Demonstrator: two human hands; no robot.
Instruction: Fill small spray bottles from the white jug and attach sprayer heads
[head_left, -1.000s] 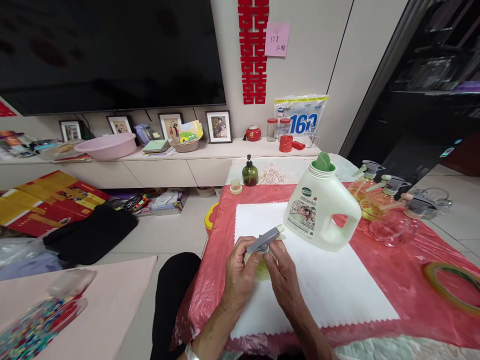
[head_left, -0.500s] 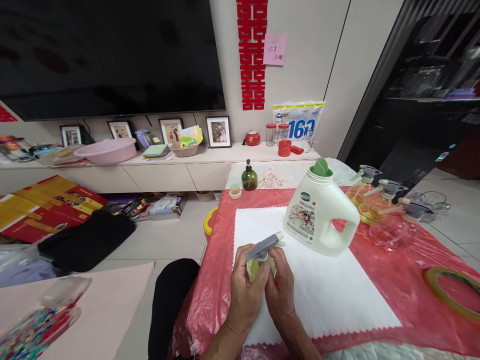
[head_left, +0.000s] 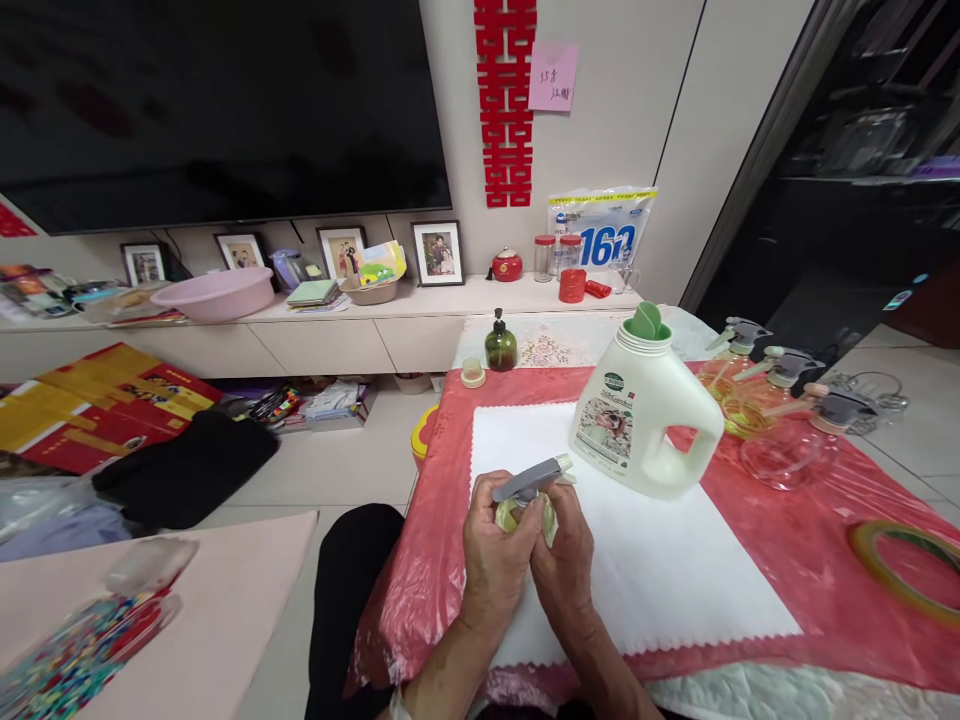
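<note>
Over the white sheet (head_left: 637,590), both hands are wrapped round a small spray bottle (head_left: 510,514) with a yellowish clear body and a grey trigger head (head_left: 532,480). My left hand (head_left: 491,550) grips its left side, fingers curled behind it. On the other side my right hand (head_left: 566,540) closes round the bottle, its fingers just under the pale nozzle. Both thumbs meet at the front and hide much of the body. Just beyond the right hand stands a white detergent jug (head_left: 649,410), upright, a green scoop-like piece (head_left: 646,322) in its mouth.
Several trigger spray bottles (head_left: 791,450) stand on the red cover (head_left: 840,540) at right, near a roll of tape (head_left: 904,570). A green pump bottle (head_left: 500,345) and a pale cap (head_left: 472,373) sit at the far left corner. Coloured bits lie on the pink table (head_left: 247,590).
Both hands keep hold of the spray bottle, whose trigger head has tipped a little and sits slightly higher in the picture. The whole view has shifted slightly; the jug stands where it was.
</note>
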